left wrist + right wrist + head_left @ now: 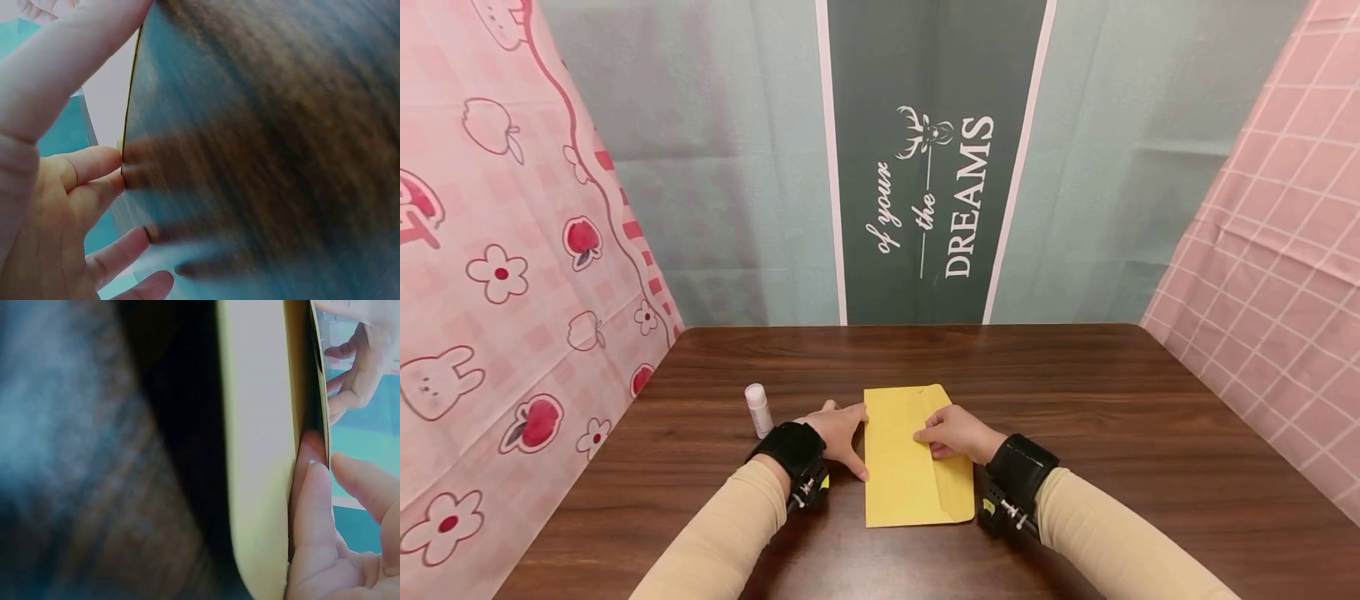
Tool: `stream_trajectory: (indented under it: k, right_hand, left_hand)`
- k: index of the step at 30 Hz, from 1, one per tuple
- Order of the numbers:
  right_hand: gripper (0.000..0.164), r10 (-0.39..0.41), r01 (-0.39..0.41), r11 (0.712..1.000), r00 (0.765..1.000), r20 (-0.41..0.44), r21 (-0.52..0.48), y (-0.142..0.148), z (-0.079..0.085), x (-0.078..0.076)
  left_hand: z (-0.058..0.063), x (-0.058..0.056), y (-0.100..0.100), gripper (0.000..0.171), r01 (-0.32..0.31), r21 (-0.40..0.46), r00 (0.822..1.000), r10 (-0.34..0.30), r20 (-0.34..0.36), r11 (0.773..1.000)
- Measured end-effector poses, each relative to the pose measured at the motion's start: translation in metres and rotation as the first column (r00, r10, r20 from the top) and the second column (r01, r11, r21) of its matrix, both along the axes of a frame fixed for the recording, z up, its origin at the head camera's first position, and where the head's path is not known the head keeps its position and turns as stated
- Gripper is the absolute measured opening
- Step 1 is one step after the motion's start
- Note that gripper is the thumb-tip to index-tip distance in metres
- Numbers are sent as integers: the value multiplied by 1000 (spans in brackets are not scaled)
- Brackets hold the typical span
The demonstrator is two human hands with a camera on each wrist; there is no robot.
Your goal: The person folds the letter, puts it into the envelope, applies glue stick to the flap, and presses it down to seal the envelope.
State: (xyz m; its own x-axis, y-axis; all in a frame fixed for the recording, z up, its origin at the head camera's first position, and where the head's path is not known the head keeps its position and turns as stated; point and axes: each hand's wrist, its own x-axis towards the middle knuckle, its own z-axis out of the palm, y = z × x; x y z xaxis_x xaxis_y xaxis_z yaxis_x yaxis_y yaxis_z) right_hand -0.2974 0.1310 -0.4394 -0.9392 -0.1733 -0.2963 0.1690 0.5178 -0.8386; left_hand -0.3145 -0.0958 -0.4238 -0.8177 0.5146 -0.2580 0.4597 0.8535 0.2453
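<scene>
A yellow paper envelope [895, 467] lies on the table, its long flap [955, 492] folded out along the right side. My left hand [838, 429] is spread beside the left long edge, thumb and fingertips touching it. In the left wrist view, the fingers of that hand [56, 187] are nearly straight against the thin edge. With my right hand [958, 433] I pinch the edge of the envelope's opening. The right wrist view shows fingers [312, 512] tucked inside the opening, thumb outside, next to the flap [256, 456]. What lies inside the envelope is hidden.
A white capped tube [759, 410], like a glue stick, stands upright just left of my left wrist. The dark wooden table [1112, 417] runs back to a hanging curtain [737, 167]. Pink cloths [497, 333] hang at both sides.
</scene>
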Motion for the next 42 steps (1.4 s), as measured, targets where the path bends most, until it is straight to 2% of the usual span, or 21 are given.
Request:
stream_trajectory:
  k: [7, 16, 29, 42]
  right_hand:
    - [18, -42, 41, 999, 999, 34, 13, -4, 2, 0]
    - [17, -66, 71, 996, 993, 97, -47, -4, 0, -3]
    - [23, -40, 51, 995, 992, 122, -89, -6, 2, -3]
    - [19, -19, 40, 986, 991, 129, -161, -7, -2, -5]
  left_hand:
    - [1, 2, 0, 99, -7, -5, 1000, 7, -1, 1000]
    - [3, 2, 1, 99, -11, 1, 1000, 11, 7, 1000]
    - [-1, -1, 0, 99, -9, 4, 1000, 9, 9, 1000]
    - [1, 1, 0, 100, -12, 3, 1000, 12, 1, 1000]
